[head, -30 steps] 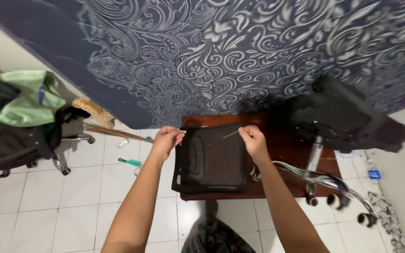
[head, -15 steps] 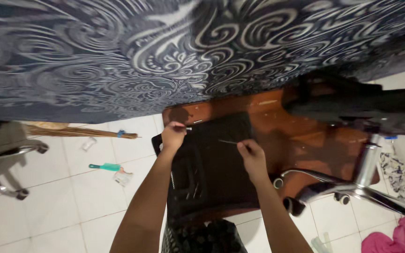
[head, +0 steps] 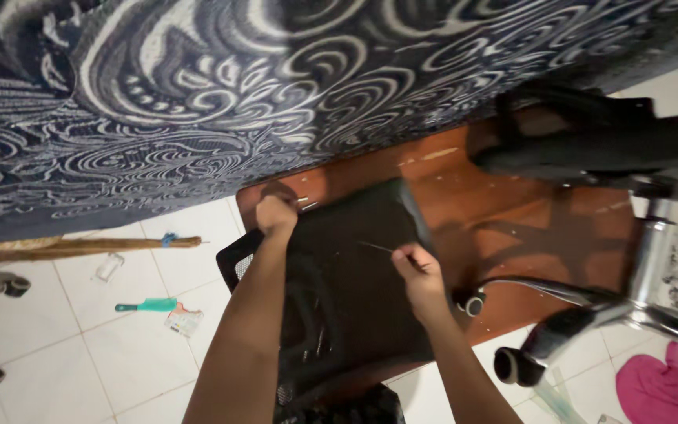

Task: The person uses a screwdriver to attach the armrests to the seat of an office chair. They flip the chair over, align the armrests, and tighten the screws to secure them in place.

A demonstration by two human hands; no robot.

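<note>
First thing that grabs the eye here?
The swirl-patterned dark cloth fills the top of the view. Below it, the left hand and right hand, which pinches a thin rod, work on a black panel on a brown table. An upturned chair base lies right.

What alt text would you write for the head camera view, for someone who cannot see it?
Seen from above, a person's left hand grips the top edge of a black chair back panel lying on a brown wooden table, while the right hand holds a thin metal tool over it. An overturned office chair base lies at right; patterned dark fabric fills the top.
</note>
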